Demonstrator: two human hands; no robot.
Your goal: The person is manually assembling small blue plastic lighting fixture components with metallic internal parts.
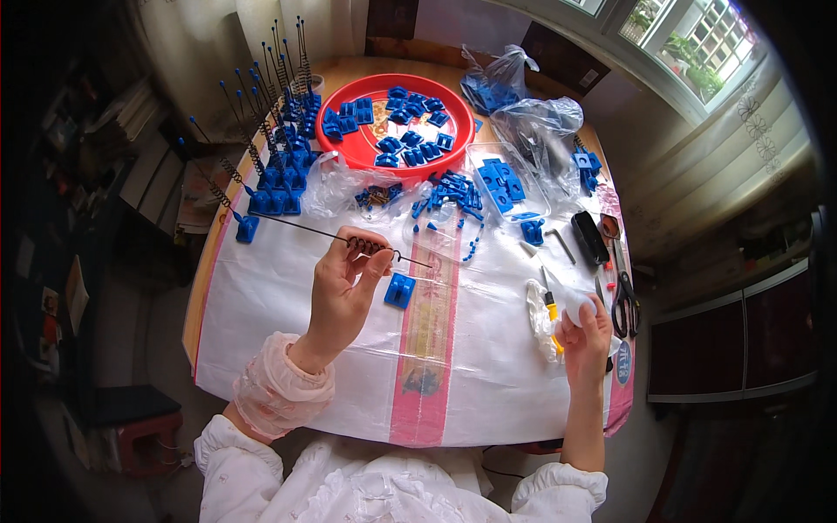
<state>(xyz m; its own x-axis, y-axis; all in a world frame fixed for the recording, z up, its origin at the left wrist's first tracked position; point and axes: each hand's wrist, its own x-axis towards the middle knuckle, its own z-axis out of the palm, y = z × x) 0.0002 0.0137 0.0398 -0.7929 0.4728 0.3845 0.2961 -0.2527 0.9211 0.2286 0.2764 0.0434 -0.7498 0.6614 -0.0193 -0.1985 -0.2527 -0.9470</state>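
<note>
Over the middle of the table, my left hand (342,292) is closed around a dark metal wire with a coiled section (370,247). The straight ends of the wire stick out on both sides of the fingers. Just below its right end lies a blue plastic block (399,290) on the sheet. At the right, my right hand (588,338) grips a small white rounded object (577,304); the fingers partly cover it, and its kind is unclear. Close to that hand lie a yellow-handled tool (553,315) and crumpled white material (535,305).
Blue bases with upright coiled wires (283,170) stand at the left. Behind are a red tray (349,91) of blue parts, small blue pieces (449,193) and a clear container (540,205). Scissors (624,307), a hex key (561,247) and a black case (590,238) lie right.
</note>
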